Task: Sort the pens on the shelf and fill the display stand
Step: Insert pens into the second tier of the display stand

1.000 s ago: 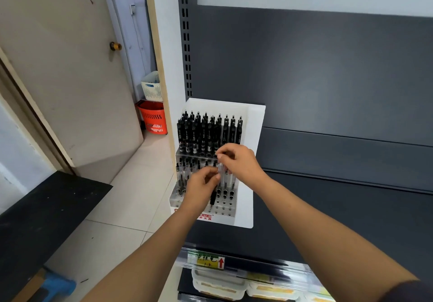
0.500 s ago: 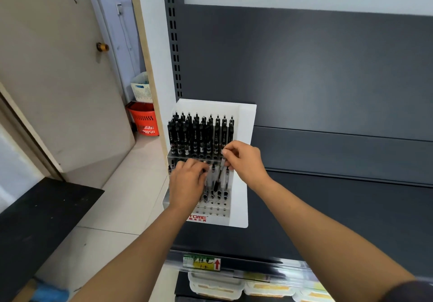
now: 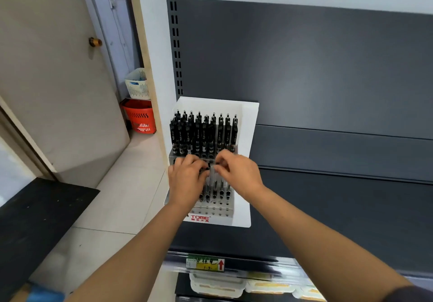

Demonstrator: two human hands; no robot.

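Head | left hand (image 3: 187, 179) curled over display stand (image 3: 244, 208), grip unclear | right hand (image 3: 239, 175) pinches pen (image 3: 213, 181)

Bright, even light fills the scene — soft shadow darkens the foot of the door (image 3: 70, 114) at left, motion blur smears the near edge of the shelf (image 3: 262, 262), and straight lines bow toward the frame's edges.

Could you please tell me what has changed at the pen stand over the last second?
The left hand moved left across the front rows of the display stand, its fingers now curled over pen tops; whether it grips one is unclear. The right hand sank slightly, still pinching the clear pen, which was tilted and now stands upright between the hands. The black pens behind and the stand stayed put.
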